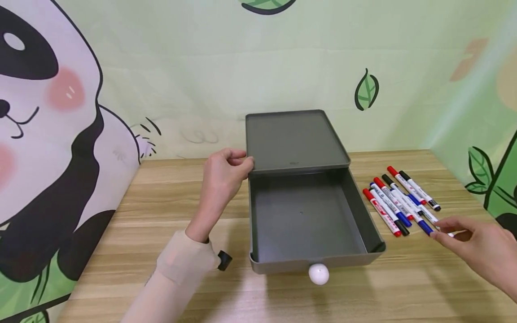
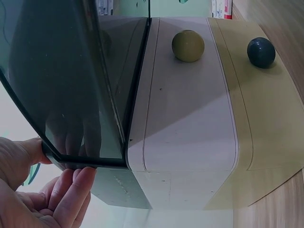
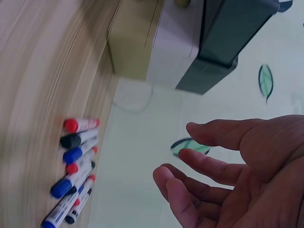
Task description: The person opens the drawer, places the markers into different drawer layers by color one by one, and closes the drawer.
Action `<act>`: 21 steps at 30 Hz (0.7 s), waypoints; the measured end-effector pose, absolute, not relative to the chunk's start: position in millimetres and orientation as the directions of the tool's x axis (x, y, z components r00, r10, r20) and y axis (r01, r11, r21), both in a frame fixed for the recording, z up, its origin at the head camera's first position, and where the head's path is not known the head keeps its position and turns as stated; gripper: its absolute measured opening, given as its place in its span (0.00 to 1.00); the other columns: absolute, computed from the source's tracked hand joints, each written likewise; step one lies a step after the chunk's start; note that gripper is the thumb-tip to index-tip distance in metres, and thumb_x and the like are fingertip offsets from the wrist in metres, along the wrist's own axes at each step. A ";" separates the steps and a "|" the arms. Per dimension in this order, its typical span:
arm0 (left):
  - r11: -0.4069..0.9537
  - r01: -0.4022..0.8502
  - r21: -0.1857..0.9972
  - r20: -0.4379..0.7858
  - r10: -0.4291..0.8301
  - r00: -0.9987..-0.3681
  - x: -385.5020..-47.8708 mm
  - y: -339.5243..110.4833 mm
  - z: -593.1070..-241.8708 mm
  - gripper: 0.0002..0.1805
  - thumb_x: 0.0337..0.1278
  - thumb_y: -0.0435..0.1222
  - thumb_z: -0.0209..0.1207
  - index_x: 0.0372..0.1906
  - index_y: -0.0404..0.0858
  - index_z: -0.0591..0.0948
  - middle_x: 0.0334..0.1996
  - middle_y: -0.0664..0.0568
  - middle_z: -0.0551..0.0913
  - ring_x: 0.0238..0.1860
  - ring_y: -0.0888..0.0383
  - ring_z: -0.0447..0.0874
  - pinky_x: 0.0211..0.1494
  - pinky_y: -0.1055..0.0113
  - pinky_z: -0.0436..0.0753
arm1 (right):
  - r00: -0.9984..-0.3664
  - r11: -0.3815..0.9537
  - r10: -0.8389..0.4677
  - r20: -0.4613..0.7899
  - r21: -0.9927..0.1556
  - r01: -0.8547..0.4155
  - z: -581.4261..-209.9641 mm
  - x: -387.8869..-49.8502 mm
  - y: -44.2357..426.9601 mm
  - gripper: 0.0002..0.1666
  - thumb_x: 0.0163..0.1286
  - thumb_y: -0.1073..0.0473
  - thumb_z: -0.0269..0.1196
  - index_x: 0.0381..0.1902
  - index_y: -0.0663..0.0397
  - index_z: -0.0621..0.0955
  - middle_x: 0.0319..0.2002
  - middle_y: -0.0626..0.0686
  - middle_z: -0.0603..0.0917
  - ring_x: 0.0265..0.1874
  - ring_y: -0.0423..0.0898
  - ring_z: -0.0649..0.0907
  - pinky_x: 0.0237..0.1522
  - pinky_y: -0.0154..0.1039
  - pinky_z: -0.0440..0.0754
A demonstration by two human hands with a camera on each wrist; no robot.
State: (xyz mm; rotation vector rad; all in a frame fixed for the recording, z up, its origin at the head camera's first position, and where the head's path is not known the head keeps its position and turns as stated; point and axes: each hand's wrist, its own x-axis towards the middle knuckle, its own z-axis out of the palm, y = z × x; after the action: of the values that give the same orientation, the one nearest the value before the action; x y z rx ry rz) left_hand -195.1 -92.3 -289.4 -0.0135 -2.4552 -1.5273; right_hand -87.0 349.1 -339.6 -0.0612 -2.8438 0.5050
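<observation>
A drawer unit with a grey top (image 1: 295, 139) stands mid-table in the head view. Its dark grey upper drawer (image 1: 300, 224) is pulled out, showing a bare floor and a white round knob (image 1: 319, 274). My left hand (image 1: 224, 177) grips the unit's front left corner, thumb at the top edge and fingers against the side. Several whiteboard markers (image 1: 381, 211) with red, blue and black caps lie right of the drawer. My right hand (image 1: 480, 246) hovers by their near right end; the right wrist view shows its fingers (image 3: 209, 164) loosely bent, spread and holding nothing.
Below the dark drawer, the left wrist view shows a pale drawer (image 2: 185, 109) with an olive knob (image 2: 188, 46) and a beige drawer (image 2: 270, 114) with a dark knob (image 2: 261, 52). A printed backdrop (image 1: 202, 80) with a panda and leaves rises behind the wooden table (image 1: 181, 197).
</observation>
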 end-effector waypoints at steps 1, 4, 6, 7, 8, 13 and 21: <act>0.448 0.139 0.883 0.215 -0.122 -0.969 -194.9 -92.3 -289.7 0.15 0.59 0.40 0.66 0.47 0.36 0.88 0.33 0.49 0.90 0.30 0.53 0.90 0.33 0.66 0.81 | -0.969 0.937 0.096 0.226 -0.349 0.012 -339.8 -88.7 352.5 0.13 0.61 0.65 0.75 0.38 0.72 0.85 0.30 0.64 0.87 0.24 0.54 0.84 0.25 0.36 0.70; 0.449 0.140 0.882 0.216 -0.122 -0.969 -194.7 -92.1 -290.1 0.15 0.59 0.40 0.66 0.47 0.36 0.88 0.33 0.49 0.90 0.30 0.53 0.90 0.33 0.65 0.81 | -0.974 0.929 0.128 0.189 -0.366 0.051 -339.8 -93.8 361.6 0.16 0.64 0.64 0.73 0.41 0.76 0.83 0.32 0.68 0.86 0.26 0.60 0.85 0.26 0.39 0.72; 0.455 0.138 0.880 0.217 -0.125 -0.968 -195.1 -91.9 -290.5 0.15 0.59 0.41 0.66 0.46 0.37 0.88 0.33 0.50 0.90 0.29 0.54 0.90 0.33 0.65 0.81 | -0.973 0.925 0.137 0.185 -0.376 0.059 -341.5 -96.8 367.4 0.17 0.64 0.66 0.72 0.42 0.78 0.82 0.33 0.70 0.86 0.28 0.63 0.86 0.26 0.39 0.73; 0.458 0.138 0.878 0.218 -0.125 -0.968 -195.2 -91.7 -290.5 0.15 0.59 0.41 0.67 0.46 0.37 0.88 0.33 0.50 0.89 0.29 0.55 0.89 0.33 0.65 0.81 | -0.973 0.923 0.142 0.184 -0.379 0.063 -342.7 -98.4 370.5 0.18 0.64 0.66 0.72 0.42 0.79 0.81 0.33 0.71 0.86 0.29 0.65 0.85 0.26 0.40 0.74; 0.460 0.138 0.877 0.219 -0.127 -0.967 -195.3 -91.4 -290.3 0.14 0.59 0.41 0.67 0.46 0.37 0.88 0.32 0.51 0.89 0.28 0.56 0.89 0.33 0.64 0.81 | -0.972 0.922 0.143 0.185 -0.382 0.063 -344.3 -100.1 373.9 0.18 0.64 0.67 0.72 0.42 0.81 0.80 0.33 0.72 0.85 0.29 0.66 0.85 0.25 0.41 0.75; 0.464 0.142 0.875 0.223 -0.126 -0.967 -194.6 -90.6 -290.2 0.15 0.58 0.41 0.66 0.46 0.37 0.88 0.32 0.50 0.89 0.29 0.56 0.88 0.34 0.64 0.81 | -0.969 0.915 0.144 0.199 -0.399 0.054 -360.9 -108.9 396.3 0.19 0.65 0.68 0.70 0.43 0.83 0.79 0.34 0.74 0.84 0.30 0.68 0.83 0.26 0.47 0.81; 0.460 0.143 0.876 0.226 -0.130 -0.965 -193.7 -90.0 -290.2 0.15 0.58 0.40 0.66 0.47 0.37 0.89 0.33 0.49 0.90 0.30 0.54 0.88 0.35 0.64 0.80 | -0.969 0.926 0.171 0.177 -0.366 0.096 -372.0 -119.4 415.4 0.22 0.68 0.63 0.70 0.45 0.83 0.78 0.33 0.73 0.83 0.27 0.61 0.82 0.25 0.47 0.76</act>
State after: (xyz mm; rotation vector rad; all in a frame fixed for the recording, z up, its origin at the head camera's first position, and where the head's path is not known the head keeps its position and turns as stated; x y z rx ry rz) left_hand -193.7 -90.0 -290.2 -0.0107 -2.4512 -1.5081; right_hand -119.4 415.4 -372.0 -0.2018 -2.8787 0.5318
